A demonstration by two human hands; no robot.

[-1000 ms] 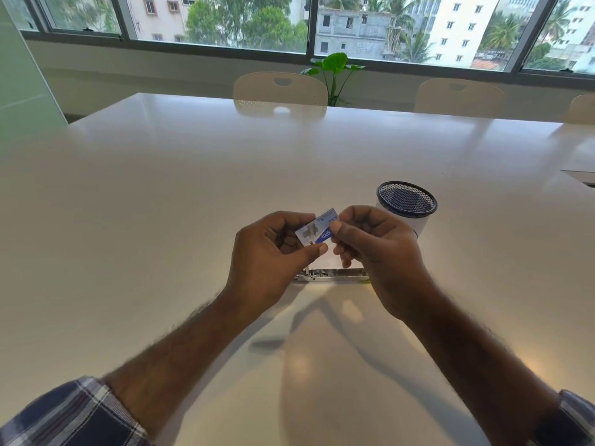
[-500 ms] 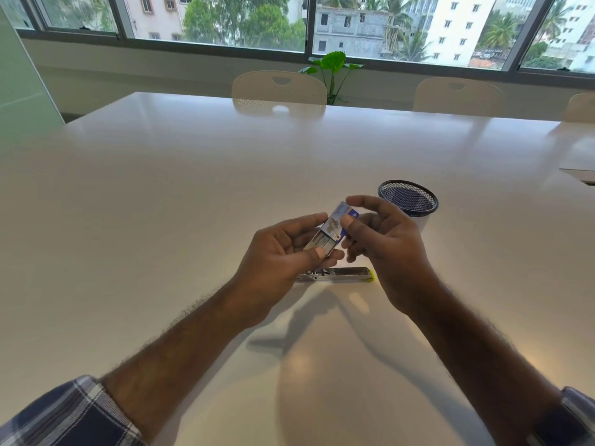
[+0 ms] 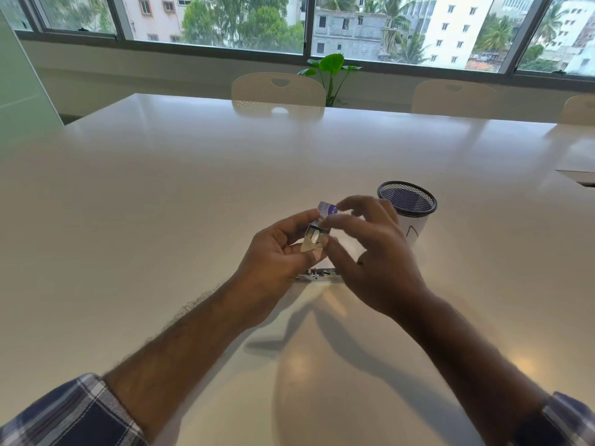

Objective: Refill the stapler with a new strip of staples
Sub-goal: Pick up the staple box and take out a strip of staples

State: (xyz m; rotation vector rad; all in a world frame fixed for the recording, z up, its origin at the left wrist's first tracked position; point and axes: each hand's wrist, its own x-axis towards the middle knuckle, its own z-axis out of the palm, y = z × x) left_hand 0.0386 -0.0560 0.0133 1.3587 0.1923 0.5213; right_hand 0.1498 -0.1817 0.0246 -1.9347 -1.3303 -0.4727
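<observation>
My left hand (image 3: 277,252) holds a small staple box (image 3: 317,235) above the white table (image 3: 161,204). The box is slid open: its blue and white sleeve sticks out at the far end and silvery staples show in the tray. My right hand (image 3: 370,249) is at the box from the right, thumb and forefinger pinched on its upper part. The metal stapler (image 3: 317,274) lies flat on the table just below and behind my hands, mostly hidden by them.
A black mesh cup (image 3: 409,209) stands on the table right behind my right hand. Cream chairs (image 3: 278,88) line the far edge, with a green plant (image 3: 331,69) under the window. A slot (image 3: 579,178) is cut into the table at far right.
The staple box went from shut to slid open, with the tray and staples now showing. My right fingers have shifted over the tray, and both hands sit slightly higher.
</observation>
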